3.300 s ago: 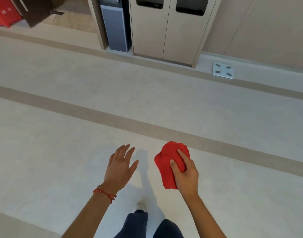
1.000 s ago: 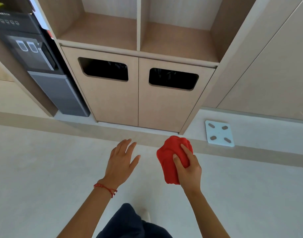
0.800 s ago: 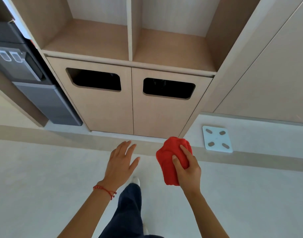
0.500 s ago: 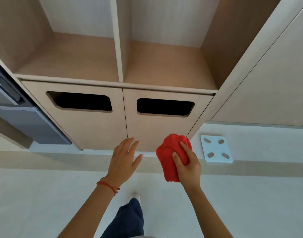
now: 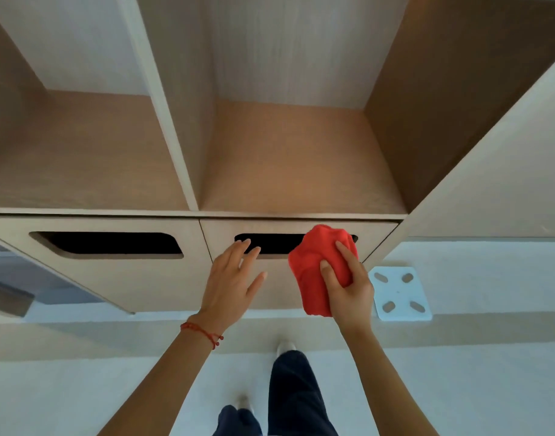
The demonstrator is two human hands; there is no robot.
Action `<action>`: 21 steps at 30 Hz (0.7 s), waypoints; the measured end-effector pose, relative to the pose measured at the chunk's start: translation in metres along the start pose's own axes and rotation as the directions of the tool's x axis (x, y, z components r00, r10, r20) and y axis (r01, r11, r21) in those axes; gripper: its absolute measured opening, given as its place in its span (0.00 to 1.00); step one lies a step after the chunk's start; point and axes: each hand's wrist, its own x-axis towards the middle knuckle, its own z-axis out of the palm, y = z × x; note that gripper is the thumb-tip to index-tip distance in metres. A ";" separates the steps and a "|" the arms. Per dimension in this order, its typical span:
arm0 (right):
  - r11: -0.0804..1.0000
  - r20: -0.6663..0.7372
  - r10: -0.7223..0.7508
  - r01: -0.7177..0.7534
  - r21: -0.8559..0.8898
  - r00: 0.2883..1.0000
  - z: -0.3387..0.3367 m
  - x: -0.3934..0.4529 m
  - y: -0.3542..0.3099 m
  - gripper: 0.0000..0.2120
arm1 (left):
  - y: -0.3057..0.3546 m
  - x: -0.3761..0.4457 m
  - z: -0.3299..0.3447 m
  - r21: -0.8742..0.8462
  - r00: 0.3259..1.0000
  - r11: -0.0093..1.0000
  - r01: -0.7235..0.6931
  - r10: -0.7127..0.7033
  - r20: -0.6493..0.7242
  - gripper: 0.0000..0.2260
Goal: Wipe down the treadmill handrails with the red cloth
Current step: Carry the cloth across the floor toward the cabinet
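Cloth point(image 5: 320, 272), red and bunched into a wad, sits in the right hand point(image 5: 348, 286), thumb and fingers curled over it, held up in front of the cabinet point(image 5: 128, 278). It overlaps the right end of the dark slot point(image 5: 269, 243) cut in the right-hand door; whether it touches the door I cannot tell. The left hand point(image 5: 230, 284) holds nothing, its fingers spread and nearly straight, the tips reaching over the left end of that same slot. A red string bracelet point(image 5: 202, 332) circles the left wrist. Above the two doors are open shelf bays point(image 5: 288, 158) of pale wood. On the floor just right of the cabinet lies a white scale point(image 5: 398, 294) with four grey pads. Below, dark trouser legs point(image 5: 291, 394) and pale shoes show on the light floor point(image 5: 474, 372).
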 end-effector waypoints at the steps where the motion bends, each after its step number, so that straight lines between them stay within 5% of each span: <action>1: 1.000 0.006 -0.003 0.003 0.003 1.000 0.002 0.014 -0.001 0.20 | 0.000 0.012 0.002 0.000 1.000 1.000 0.007 -0.007 -0.011 0.20; 12: 0.991 0.091 -0.081 0.090 -0.099 0.993 0.011 0.146 -0.016 0.21 | 0.001 0.129 0.015 0.018 0.994 0.994 0.109 -0.109 -0.026 0.24; 21: 0.877 0.193 -0.072 0.154 -0.454 0.979 0.028 0.188 -0.011 0.22 | -0.005 0.157 0.030 0.110 0.992 0.987 0.120 -0.116 -0.041 0.24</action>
